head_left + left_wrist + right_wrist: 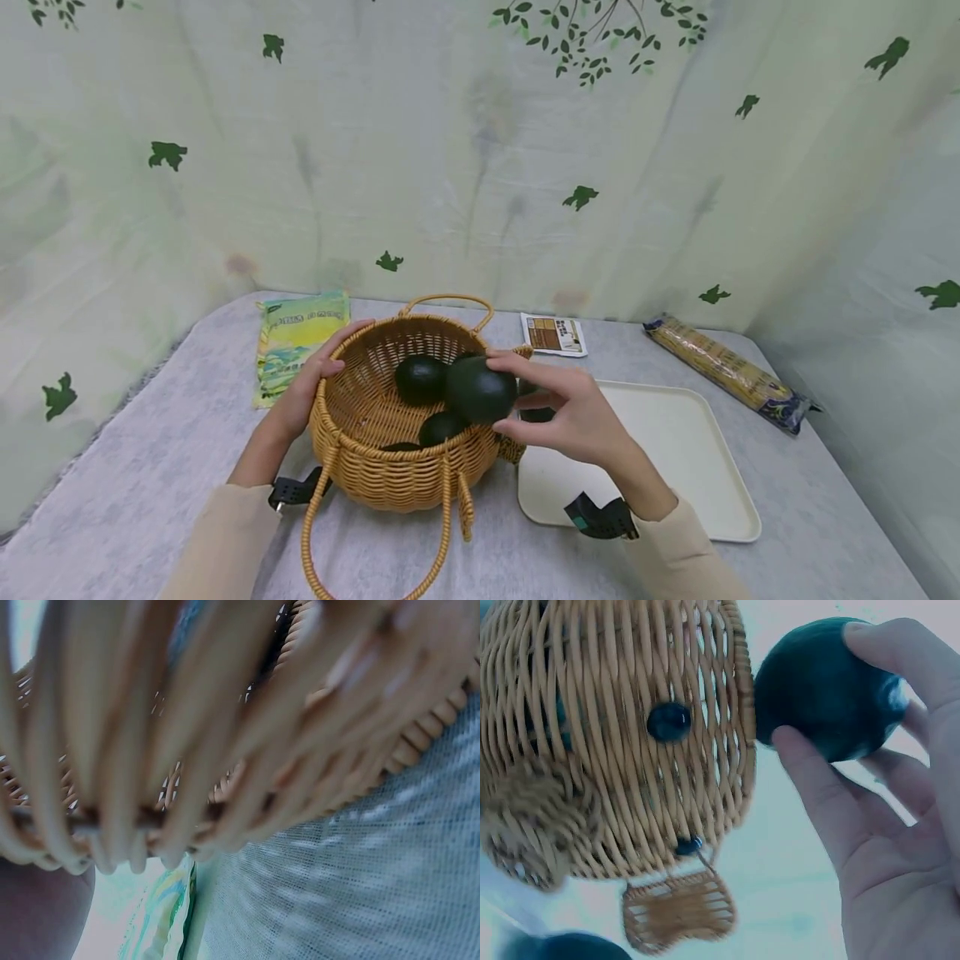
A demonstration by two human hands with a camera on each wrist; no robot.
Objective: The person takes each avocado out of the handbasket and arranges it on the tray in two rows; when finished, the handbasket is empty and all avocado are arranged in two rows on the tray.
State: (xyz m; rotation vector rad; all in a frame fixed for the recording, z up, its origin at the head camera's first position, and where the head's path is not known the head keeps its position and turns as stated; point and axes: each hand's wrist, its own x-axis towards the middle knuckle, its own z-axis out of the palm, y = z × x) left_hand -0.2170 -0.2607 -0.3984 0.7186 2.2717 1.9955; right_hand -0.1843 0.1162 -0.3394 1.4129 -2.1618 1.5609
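Note:
My left hand [306,385] grips the left rim of a wicker basket [401,483], with the thumb over the edge. The basket tilts toward me, its handle [450,297] standing at the back. My right hand [577,408] pinches a dark green avocado [483,392] between thumb and fingers at the basket's right rim. In the right wrist view, that avocado [829,690] overlaps the rim's edge. Several more avocados [422,379] lie inside the basket. Wicker fills most of the left wrist view.
A white tray [675,442] lies right of the basket, a dark avocado [537,414] partly hidden behind my right fingers. At the back are a yellow-green packet [300,333], a small white-and-brown packet [555,335] and a long noodle-like pack [723,367]. Patterned curtains enclose the table.

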